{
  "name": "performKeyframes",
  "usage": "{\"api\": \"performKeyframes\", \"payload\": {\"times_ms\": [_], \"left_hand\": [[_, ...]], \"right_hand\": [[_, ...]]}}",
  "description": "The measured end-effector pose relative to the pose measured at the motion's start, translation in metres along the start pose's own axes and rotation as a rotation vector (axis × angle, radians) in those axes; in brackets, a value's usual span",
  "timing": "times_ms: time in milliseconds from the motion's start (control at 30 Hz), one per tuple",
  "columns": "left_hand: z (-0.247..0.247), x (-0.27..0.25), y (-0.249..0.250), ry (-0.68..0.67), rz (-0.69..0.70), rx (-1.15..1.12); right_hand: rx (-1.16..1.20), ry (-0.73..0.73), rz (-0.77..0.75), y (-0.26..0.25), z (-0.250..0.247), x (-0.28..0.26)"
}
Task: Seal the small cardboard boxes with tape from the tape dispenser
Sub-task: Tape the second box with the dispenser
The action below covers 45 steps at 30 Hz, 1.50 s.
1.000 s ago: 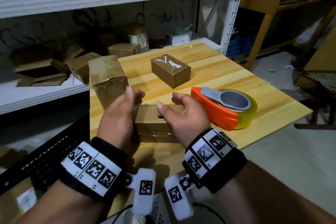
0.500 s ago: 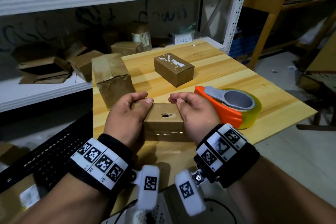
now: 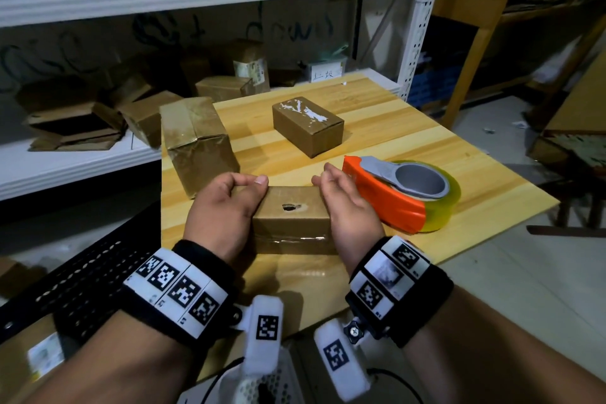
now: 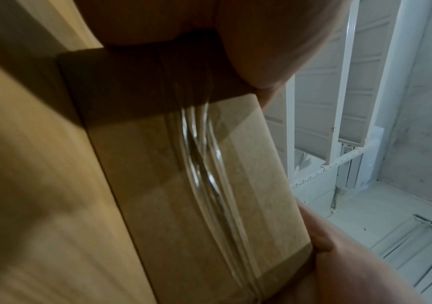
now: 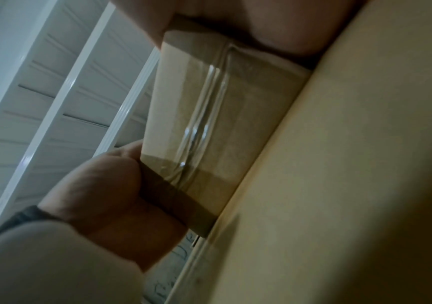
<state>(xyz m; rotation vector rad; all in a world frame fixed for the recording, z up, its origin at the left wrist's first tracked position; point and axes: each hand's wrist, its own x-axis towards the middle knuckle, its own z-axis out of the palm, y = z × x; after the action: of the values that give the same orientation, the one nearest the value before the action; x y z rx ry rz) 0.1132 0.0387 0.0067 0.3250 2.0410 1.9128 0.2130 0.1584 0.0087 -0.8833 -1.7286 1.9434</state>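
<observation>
On the tabletop (image 3: pixel 377 128), the orange tape dispenser (image 3: pixel 398 193) lies near the right edge. Near the front edge, the small cardboard box (image 3: pixel 292 216) stands taped, gripped at either end by curled fingers of left hand (image 3: pixel 223 207) and right hand (image 3: pixel 347 207).

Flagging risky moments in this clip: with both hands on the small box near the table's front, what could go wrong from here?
1. The tape strip on the small box looks wrinkled along its middle, so it may not bond flat.
2. The box top has a torn hole, which pressing might widen.
3. The tape dispenser sits just beside the right hand; the left hand grips too, so neither is free.
</observation>
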Motion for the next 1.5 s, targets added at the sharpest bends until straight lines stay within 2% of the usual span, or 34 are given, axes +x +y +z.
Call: {"api": "performKeyframes", "payload": {"times_ms": [167, 267, 333, 467, 767, 933, 1100, 1267, 1400, 1500], "left_hand": [[-0.001, 0.002, -0.002, 0.023, 0.012, 0.014], [0.0, 0.003, -0.003, 0.032, 0.032, -0.01], [0.001, 0.003, -0.004, 0.029, 0.015, -0.05], [0.004, 0.002, -0.005, 0.025, -0.002, -0.109], [0.005, -0.005, 0.002, 0.001, 0.018, -0.047], [0.005, -0.006, 0.004, 0.009, 0.002, -0.06], [0.005, -0.007, 0.005, -0.006, -0.017, 0.018], [0.006, -0.004, 0.005, 0.034, -0.011, 0.093], [0.006, -0.002, 0.003, 0.072, 0.02, 0.119], [0.005, -0.002, 0.005, 0.078, 0.041, 0.123]], "right_hand": [[0.141, -0.009, 0.157, 0.008, -0.001, 0.013], [0.233, -0.049, 0.148, 0.009, -0.007, 0.017], [0.159, -0.026, 0.179, -0.003, -0.001, 0.013], [-0.078, 0.049, 0.022, 0.001, 0.003, 0.004], [0.065, 0.056, -0.011, 0.003, 0.001, 0.008], [0.064, 0.101, -0.048, 0.004, -0.002, 0.007], [0.132, 0.181, 0.02, 0.012, 0.007, 0.005], [0.073, 0.133, -0.087, 0.014, 0.003, 0.004], [0.113, 0.04, -0.019, 0.011, 0.001, 0.005], [0.081, 0.022, -0.031, 0.01, 0.0, 0.006]]}}
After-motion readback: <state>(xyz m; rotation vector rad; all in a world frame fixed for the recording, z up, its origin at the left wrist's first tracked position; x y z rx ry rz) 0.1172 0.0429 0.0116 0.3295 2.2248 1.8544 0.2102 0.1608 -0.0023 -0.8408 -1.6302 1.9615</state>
